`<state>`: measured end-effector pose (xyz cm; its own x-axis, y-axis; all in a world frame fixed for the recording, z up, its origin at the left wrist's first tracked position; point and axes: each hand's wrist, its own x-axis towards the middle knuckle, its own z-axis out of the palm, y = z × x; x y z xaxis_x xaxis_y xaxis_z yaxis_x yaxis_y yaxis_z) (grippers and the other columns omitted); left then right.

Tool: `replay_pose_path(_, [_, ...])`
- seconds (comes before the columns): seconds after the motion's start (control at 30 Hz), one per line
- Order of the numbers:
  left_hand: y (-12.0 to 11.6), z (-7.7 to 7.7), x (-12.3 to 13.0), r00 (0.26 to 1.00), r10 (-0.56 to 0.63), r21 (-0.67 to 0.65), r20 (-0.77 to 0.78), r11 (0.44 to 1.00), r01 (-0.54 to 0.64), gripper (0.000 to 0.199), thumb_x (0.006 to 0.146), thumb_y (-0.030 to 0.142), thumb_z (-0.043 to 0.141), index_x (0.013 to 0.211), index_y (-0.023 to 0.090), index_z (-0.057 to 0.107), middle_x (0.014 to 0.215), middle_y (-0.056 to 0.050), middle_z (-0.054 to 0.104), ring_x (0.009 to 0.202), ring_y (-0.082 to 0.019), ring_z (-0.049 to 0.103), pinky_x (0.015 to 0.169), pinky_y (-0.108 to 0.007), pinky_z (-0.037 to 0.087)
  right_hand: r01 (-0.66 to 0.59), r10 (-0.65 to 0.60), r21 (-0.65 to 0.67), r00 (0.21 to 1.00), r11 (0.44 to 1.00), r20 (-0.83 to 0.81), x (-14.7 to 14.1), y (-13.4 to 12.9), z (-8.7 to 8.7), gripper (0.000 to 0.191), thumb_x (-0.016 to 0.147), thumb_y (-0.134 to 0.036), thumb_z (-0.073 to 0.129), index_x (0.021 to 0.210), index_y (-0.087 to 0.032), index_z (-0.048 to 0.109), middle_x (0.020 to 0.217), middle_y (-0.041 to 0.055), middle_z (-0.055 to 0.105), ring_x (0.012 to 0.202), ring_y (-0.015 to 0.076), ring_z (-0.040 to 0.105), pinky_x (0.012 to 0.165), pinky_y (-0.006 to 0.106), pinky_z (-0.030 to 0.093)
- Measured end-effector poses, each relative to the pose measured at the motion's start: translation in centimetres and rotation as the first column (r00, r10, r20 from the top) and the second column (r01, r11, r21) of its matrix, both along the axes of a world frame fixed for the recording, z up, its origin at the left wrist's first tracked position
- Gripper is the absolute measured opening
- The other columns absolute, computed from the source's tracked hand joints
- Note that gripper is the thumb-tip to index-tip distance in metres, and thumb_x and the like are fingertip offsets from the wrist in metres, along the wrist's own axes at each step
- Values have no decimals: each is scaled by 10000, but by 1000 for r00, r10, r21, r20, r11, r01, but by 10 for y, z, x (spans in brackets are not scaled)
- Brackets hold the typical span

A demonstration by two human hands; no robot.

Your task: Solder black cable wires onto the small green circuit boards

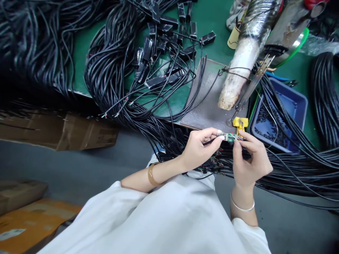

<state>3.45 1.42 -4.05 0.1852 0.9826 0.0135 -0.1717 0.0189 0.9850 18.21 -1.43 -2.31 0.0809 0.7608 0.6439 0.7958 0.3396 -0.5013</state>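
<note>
A small green circuit board (230, 137) is held between my two hands near the table's front edge. My left hand (202, 146) pinches its left end between thumb and fingers. At the right end, my right hand (250, 155) has thumb and fingertips closed on the thin coloured wires (240, 138) that join the board. Just behind the board stands a yellow clamp (240, 122), close to my right fingertips. The brown work mat (212, 83) lies beyond my hands.
Bundled black cables (111, 67) cover the left of the green table (82, 76). A wrapped white tube (239, 74) and a metal holder (255, 79) jut over the mat. A blue tray (299, 102) with small black pieces sits right, crossed by cables. Cardboard boxes (87, 132) stand lower left.
</note>
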Motion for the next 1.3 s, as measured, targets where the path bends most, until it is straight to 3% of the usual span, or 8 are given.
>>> replay_pose_path(0.17, [5,2,1,999,-18,-3,39,1000,18,150,882,267,644,887,120,673,750,-22,667,649,-82,592,621,-179,497,-53,35,-79,978,995,-208,1,-1,-3,84,858,-163,688,905,-206,633,1048,68,748,996,224,735,863,434,625])
replay_pose_path(0.4, [11,2,1,995,-39,-44,92,998,43,121,841,248,674,856,129,691,758,-20,692,660,-84,604,654,-191,525,-19,15,-44,995,999,-100,-5,1,3,117,851,-130,689,893,-220,627,1046,53,750,960,186,730,872,380,609])
replay_pose_path(0.57, [8,7,-1,980,-65,-132,186,987,90,135,802,250,720,856,130,689,747,-14,686,652,-79,590,637,-187,504,-62,40,-114,982,992,-187,-1,-1,7,88,860,-158,683,869,-216,618,1022,55,743,958,198,729,867,408,606])
replay_pose_path(0.73, [-7,15,-6,945,-157,-279,289,930,240,233,836,340,735,824,114,680,718,1,633,611,-53,513,590,-179,433,-132,95,-119,956,984,-278,6,-11,8,147,807,-96,715,855,-204,627,1021,54,749,946,204,728,833,390,596])
replay_pose_path(0.97, [-18,1,-4,932,-40,-405,361,893,195,289,820,392,766,841,119,676,592,63,481,518,-30,357,513,-188,308,-208,182,-173,971,963,-156,7,-12,5,164,816,-66,711,886,-198,644,1039,48,748,968,179,724,891,351,581])
replay_pose_path(1.13, [-2,-4,-3,946,-43,-351,321,922,161,250,792,354,766,828,119,687,634,37,560,553,-41,438,553,-189,367,-192,185,-143,981,971,-63,7,-2,4,159,831,-72,706,910,-191,636,1062,56,746,992,167,716,911,335,576])
replay_pose_path(1.23, [10,-2,-3,963,-69,-307,262,940,151,208,747,304,769,796,119,688,695,9,626,604,-57,507,587,-191,405,-174,162,-150,983,973,-84,5,1,1,126,851,-96,695,909,-192,637,1072,62,743,1027,185,713,910,358,585])
replay_pose_path(1.3, [17,1,-3,969,-93,-278,231,948,157,175,743,278,750,775,119,684,706,2,639,615,-63,523,586,-189,407,-135,111,-156,982,978,-153,4,0,-2,101,871,-117,679,918,-195,635,1107,69,740,997,188,728,827,341,609])
